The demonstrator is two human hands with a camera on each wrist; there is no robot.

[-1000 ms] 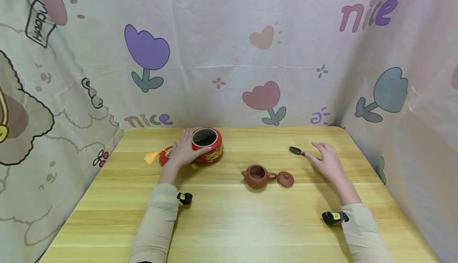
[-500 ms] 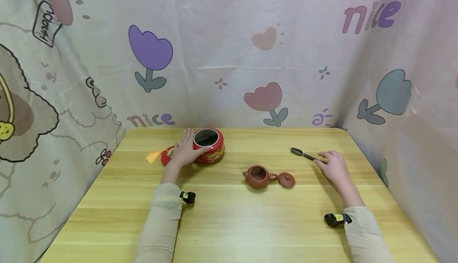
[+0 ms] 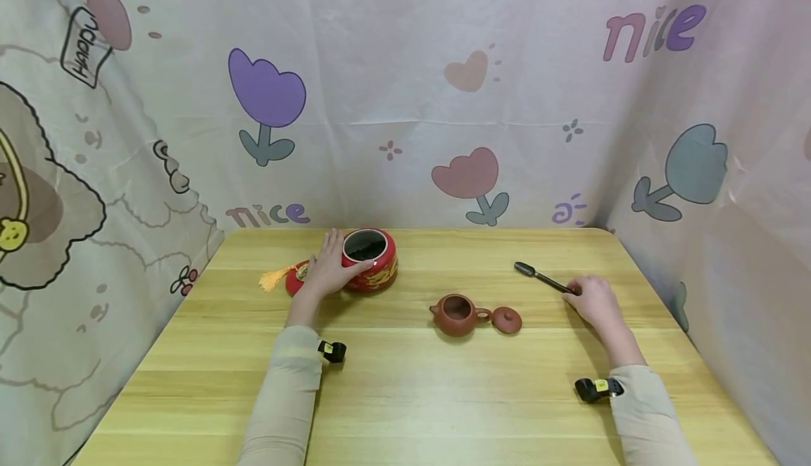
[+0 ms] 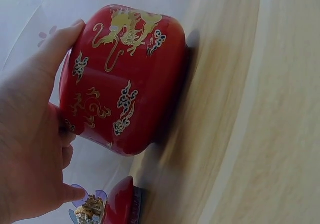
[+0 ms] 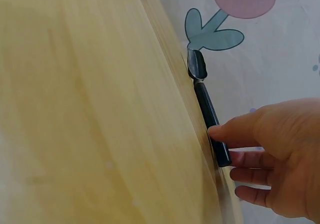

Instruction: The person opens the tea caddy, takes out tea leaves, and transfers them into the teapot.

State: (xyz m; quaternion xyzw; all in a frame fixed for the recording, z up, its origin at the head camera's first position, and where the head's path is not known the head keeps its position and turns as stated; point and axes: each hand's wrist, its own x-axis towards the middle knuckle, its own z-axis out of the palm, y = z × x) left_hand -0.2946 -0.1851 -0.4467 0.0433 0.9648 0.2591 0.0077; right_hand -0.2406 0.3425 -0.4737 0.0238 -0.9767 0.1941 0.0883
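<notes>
My left hand (image 3: 326, 269) grips the side of a red tea jar (image 4: 125, 79) painted with a gold dragon, its thumb at the rim. The jar stands uncovered, and dark tea leaves show inside. Beside that hand lies the red jar lid (image 4: 118, 204) with a yellow tassel (image 3: 274, 279), partly hidden by the hand. On the right, my right hand (image 3: 594, 300) pinches the handle end of a black tea scoop (image 5: 207, 104) between thumb and fingers. The scoop's bowl points left, close over the table.
A brown clay teapot (image 3: 455, 316) without its lid stands mid-table, spout to the left. Its round teapot lid (image 3: 507, 320) lies by the handle. Behind the wooden table (image 3: 405, 395) hangs a printed curtain (image 3: 380, 86), which also runs along both sides.
The right hand has moved down onto the end of the scoop's handle, and its fingers have closed on it. The left hand stays on the jar. The view has shifted slightly.
</notes>
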